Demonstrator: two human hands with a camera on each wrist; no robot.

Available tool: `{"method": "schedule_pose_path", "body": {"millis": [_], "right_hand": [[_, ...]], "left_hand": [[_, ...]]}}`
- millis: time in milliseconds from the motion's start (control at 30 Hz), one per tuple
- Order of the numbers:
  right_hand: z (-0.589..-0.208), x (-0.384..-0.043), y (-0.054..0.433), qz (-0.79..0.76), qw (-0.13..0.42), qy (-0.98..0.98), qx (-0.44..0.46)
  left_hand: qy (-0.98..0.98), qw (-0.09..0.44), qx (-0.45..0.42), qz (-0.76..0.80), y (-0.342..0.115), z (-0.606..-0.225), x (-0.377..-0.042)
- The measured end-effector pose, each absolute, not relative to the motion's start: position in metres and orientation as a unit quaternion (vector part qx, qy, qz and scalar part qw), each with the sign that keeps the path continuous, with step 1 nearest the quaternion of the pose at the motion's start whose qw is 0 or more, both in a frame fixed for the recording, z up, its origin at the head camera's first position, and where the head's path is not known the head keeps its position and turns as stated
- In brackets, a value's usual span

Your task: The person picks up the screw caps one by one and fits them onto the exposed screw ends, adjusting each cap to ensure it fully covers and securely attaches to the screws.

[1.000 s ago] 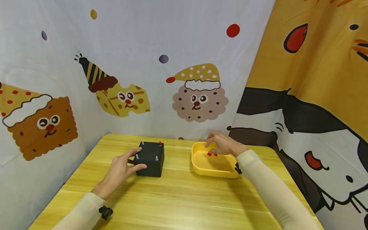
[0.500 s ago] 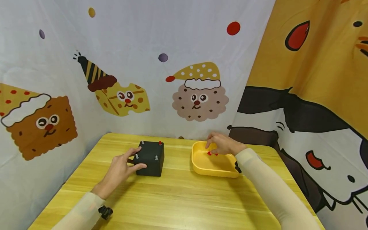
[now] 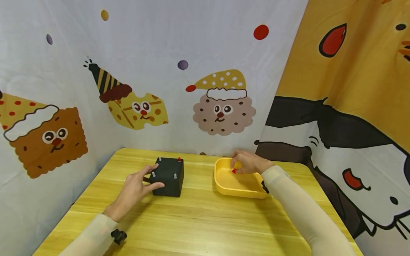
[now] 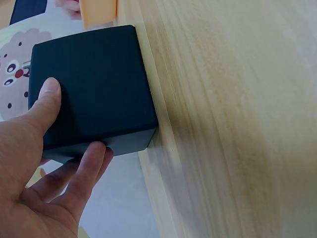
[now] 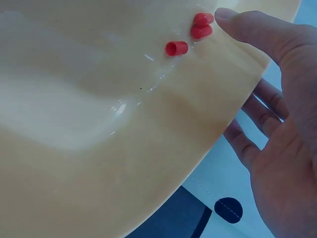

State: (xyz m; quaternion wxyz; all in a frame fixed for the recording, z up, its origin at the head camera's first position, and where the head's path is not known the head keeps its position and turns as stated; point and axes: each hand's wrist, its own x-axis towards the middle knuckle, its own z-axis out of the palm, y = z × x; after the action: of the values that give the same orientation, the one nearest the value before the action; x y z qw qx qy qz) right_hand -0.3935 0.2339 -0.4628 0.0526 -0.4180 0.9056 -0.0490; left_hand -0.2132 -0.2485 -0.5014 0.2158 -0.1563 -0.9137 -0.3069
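My left hand grips a black box by its left side; in the left wrist view the thumb lies on one face, fingers on an adjoining one. Grey pegs stand at three of the box's top corners, and a small red cap sits at the far right one. My right hand reaches over the back of a yellow tray. In the right wrist view its thumb tip is right beside small red caps, with another red cap lying apart. Other fingers are outside the tray's rim; the index fingertip is hidden.
The wooden table carries both box and tray, with a gap between them. A printed cloth hangs right behind the table's back edge, and a second patterned cloth hangs along the right side.
My right hand's thumb has shifted slightly in the tray and now covers one of the red caps seen before. The left hand and box stay put.
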Motion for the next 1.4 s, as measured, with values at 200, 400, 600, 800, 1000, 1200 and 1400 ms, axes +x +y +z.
{"method": "schedule_pose_path", "body": {"millis": [200,400,600,800,1000,1200,1400], "right_hand": [[-0.4665,-0.3971,0.2334,-0.032,0.057,0.902,-0.426],[-0.4684,-0.399,0.2331,-0.013,0.064,0.901,-0.429],[-0.4686,-0.4,0.2338,-0.003,0.071,0.903,-0.424],[-0.4708,-0.4015,0.2326,0.002,0.068,0.899,-0.434],[-0.4718,-0.4026,0.2298,0.004,0.07,0.896,-0.438],[-0.4724,-0.403,0.2275,-0.003,0.088,0.902,-0.423],[-0.4724,-0.4042,0.226,-0.003,0.093,0.905,-0.414]], "left_hand": [[-0.914,0.212,-0.155,-0.309,-0.2471,-0.5011,-0.2118],[-0.911,0.215,-0.161,-0.312,-0.246,-0.501,-0.2116],[-0.914,0.219,-0.159,-0.303,-0.2453,-0.5017,-0.2127],[-0.913,0.216,-0.156,-0.311,-0.2461,-0.5025,-0.2123],[-0.911,0.216,-0.159,-0.312,-0.2467,-0.5029,-0.2124],[-0.911,0.222,-0.162,-0.308,-0.2469,-0.5033,-0.2126],[-0.912,0.222,-0.158,-0.306,-0.2478,-0.5022,-0.212]]}}
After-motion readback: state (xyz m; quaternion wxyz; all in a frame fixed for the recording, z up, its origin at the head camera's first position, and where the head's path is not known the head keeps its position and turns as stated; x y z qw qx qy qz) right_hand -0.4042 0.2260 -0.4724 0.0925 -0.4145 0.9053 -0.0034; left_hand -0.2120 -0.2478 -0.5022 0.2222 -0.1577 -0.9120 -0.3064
